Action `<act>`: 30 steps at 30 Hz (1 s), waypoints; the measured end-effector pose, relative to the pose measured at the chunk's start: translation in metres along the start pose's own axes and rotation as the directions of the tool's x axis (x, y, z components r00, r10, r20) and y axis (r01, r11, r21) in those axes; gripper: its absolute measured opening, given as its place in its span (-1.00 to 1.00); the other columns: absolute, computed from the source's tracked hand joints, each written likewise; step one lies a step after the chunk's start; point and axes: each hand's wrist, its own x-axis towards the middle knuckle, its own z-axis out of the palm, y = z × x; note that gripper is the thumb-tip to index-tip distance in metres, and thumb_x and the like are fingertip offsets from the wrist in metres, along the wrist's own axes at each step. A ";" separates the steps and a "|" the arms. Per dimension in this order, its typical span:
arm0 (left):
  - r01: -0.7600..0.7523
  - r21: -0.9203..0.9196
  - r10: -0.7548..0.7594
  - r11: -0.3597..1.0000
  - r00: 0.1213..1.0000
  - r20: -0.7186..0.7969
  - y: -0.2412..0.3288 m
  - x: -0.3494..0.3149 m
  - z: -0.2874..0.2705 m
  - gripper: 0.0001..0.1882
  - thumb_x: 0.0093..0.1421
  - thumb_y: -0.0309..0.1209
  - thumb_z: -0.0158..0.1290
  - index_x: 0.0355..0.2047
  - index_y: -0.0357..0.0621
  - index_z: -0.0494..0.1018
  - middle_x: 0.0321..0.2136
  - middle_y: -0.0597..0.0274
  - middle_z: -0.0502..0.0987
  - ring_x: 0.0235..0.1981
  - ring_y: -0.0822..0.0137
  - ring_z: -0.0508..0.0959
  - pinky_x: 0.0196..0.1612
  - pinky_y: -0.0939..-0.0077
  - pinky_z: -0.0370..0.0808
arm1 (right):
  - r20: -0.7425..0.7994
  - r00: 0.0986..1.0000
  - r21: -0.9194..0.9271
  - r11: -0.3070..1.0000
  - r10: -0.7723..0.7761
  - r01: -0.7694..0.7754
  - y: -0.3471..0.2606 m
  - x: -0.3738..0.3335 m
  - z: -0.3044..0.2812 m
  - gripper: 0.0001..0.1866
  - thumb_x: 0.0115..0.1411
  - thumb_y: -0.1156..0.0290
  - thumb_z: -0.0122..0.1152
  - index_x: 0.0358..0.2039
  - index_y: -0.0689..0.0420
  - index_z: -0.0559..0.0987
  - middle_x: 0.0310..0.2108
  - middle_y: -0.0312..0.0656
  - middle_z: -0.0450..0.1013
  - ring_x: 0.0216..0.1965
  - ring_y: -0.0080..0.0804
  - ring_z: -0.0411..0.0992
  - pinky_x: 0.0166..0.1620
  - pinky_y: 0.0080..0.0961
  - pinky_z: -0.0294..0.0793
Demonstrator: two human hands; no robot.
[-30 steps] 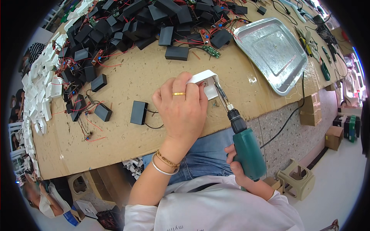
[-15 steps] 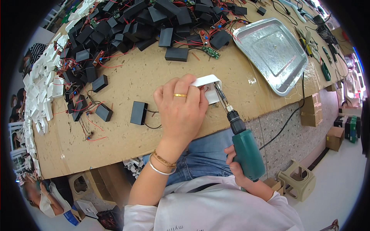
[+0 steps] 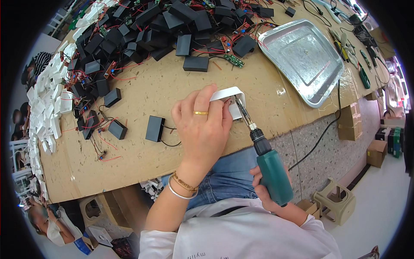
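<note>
My left hand is closed on a white plastic housing, keeping its open side toward the right. A green electric screwdriver rests in my right hand, its fingers wrapped round the body. The tool's metal tip reaches inside the housing; whether it touches a screw there is hidden. Just left of my left hand lies a black box, its two dark wires running under that hand.
A large heap of black boxes with red wires and circuit boards covers the far left. White housings pile along the left edge. A metal tray sits at right, with pliers beyond. The screwdriver's cord hangs past the table edge.
The screwdriver and my right hand have shifted slightly left, its tip sitting deeper in the housing. The housing has moved a little left with my left hand.
</note>
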 end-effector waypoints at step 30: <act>-0.064 -0.025 0.063 0.998 0.997 -0.041 -0.004 0.000 -0.037 -0.81 -0.02 -0.32 0.25 -0.36 0.09 0.54 -0.25 0.49 0.47 -0.29 0.37 0.40 -0.18 0.37 0.18 | 0.184 0.983 -0.006 1.000 -0.023 0.024 -0.022 -0.004 -0.022 -0.58 -0.01 0.45 0.41 -0.16 0.29 0.47 -0.26 -0.12 0.52 -0.39 -0.54 0.49 -0.34 -0.59 0.49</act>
